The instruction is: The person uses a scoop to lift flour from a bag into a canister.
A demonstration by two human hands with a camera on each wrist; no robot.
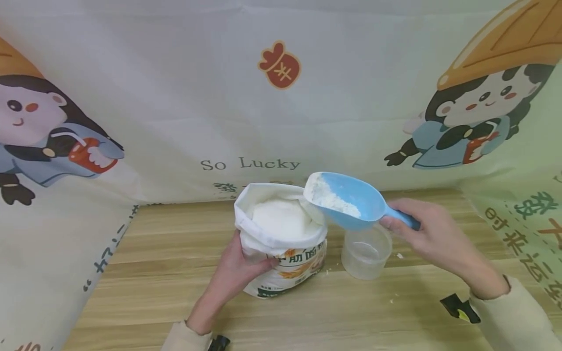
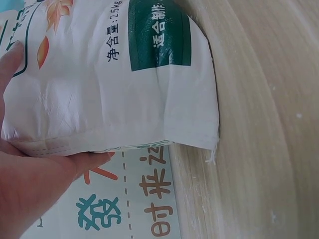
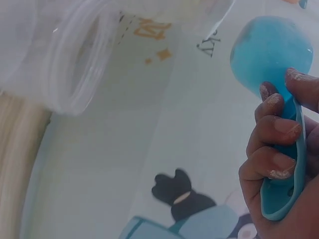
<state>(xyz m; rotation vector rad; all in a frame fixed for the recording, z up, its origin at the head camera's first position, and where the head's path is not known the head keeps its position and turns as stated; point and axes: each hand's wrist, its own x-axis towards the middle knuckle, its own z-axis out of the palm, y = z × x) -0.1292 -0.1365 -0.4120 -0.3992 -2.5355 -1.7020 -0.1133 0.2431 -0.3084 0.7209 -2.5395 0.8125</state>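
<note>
Scoop, blue, carrying flour: clamped in right hand; best kept level. Bag, left of tub: gripped by left hand; best steadied upright.

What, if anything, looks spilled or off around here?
Specks of white powder look spilled on the wooden table beside the clear tub, and white traces cling to fingers of the right hand. The white bag also has loose threads at a bottom corner, as if frayed.
</note>
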